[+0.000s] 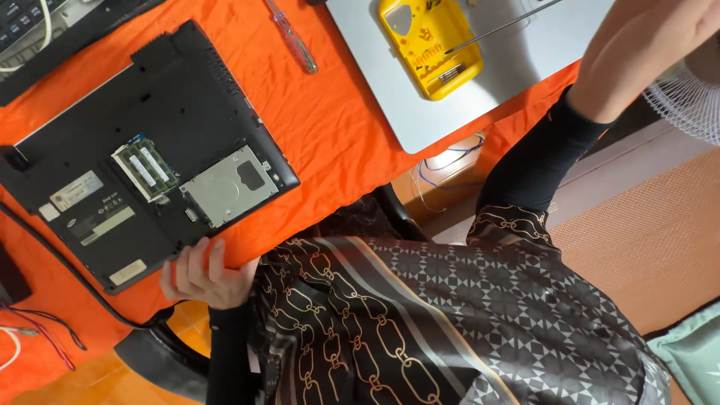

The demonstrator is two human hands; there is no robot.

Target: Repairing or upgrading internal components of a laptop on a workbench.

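Note:
A black laptop (150, 142) lies upside down on an orange cloth (330, 127), its bottom cover off. Green memory modules (145, 168) and a silver hard drive (229, 186) show in the open bay. My left hand (201, 274) curls over the cloth-covered table edge, fingertips touching the laptop's near edge. My right arm (547, 150), in a black sleeve, reaches up to the top right; its hand is out of the frame.
A clear-handled screwdriver (292, 37) lies on the cloth. A yellow tool case (427, 46) and a thin metal rod (502, 26) rest on a closed silver laptop (487, 90). A keyboard (30, 26), black cable (67, 270), red wires (45, 330) and white fan (690, 105) surround.

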